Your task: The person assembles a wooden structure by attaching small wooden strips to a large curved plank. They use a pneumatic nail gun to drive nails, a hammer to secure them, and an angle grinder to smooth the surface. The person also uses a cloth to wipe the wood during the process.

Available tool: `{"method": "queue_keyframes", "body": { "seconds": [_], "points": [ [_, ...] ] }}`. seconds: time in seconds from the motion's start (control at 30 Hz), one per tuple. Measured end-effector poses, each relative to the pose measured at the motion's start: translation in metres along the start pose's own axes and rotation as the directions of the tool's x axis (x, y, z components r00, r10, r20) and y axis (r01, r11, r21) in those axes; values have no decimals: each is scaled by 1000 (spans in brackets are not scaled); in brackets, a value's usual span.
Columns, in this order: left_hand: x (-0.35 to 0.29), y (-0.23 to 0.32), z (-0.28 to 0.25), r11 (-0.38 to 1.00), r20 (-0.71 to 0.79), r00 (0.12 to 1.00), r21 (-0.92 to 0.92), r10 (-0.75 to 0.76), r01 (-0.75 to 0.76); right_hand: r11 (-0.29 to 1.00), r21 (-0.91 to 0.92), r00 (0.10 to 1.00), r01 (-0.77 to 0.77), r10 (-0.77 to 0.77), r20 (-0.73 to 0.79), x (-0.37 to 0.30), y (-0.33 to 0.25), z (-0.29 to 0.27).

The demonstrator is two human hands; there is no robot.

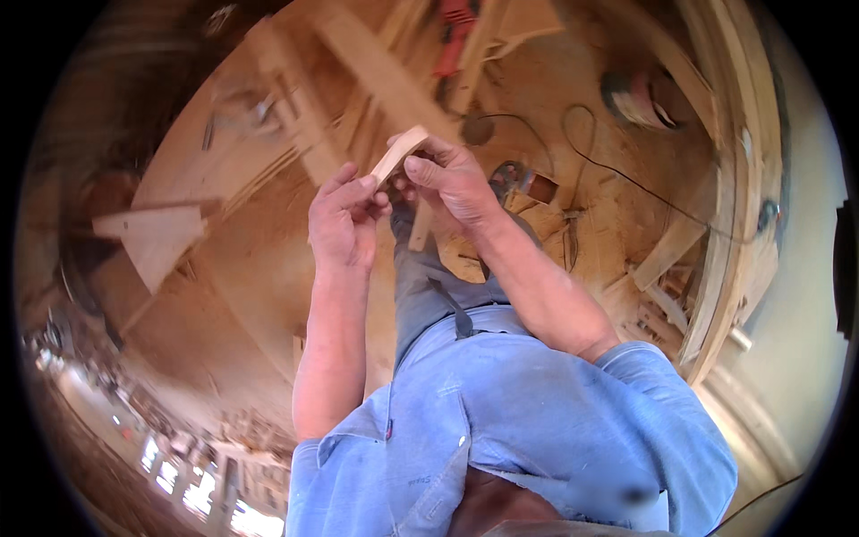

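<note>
Between both hands, above my legs, I hold a small curved piece of pale wood [399,155], tilted with its upper end to the right. My left hand [347,213] pinches its lower end between thumb and fingers. Around the upper end, my right hand [452,182] is closed, its thumb lying along the near side and its fingers partly hidden behind the wood. Below my right hand, a narrow wooden strip [419,231] shows in front of my trousers.
Wooden boards [385,76] lie across the far side, by a red tool [456,36]. A dark cable [644,188] loops over the dusty floor near a bucket [640,98]. At left sits a pale triangular panel [161,240]; tall planks [738,179] stand against the right wall.
</note>
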State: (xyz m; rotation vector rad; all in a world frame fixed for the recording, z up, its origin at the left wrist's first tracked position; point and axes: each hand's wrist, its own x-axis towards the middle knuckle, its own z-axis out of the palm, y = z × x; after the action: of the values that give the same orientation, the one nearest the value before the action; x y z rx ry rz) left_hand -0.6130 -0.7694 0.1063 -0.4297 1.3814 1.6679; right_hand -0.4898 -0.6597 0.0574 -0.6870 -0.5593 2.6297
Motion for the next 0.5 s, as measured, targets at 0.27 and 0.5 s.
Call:
{"method": "queue_keyframes", "body": {
  "seconds": [0.27, 0.5],
  "points": [
    [-51, -111, 198, 911, 276, 899, 333, -340, 243, 952, -26, 897, 305, -296, -329, -132, -160, -102],
    [-102, -170, 305, 688, 311, 804, 708, -507, 159, 763, 174, 721, 622, -473, -506, -238, -207, -145]
  ]
}}
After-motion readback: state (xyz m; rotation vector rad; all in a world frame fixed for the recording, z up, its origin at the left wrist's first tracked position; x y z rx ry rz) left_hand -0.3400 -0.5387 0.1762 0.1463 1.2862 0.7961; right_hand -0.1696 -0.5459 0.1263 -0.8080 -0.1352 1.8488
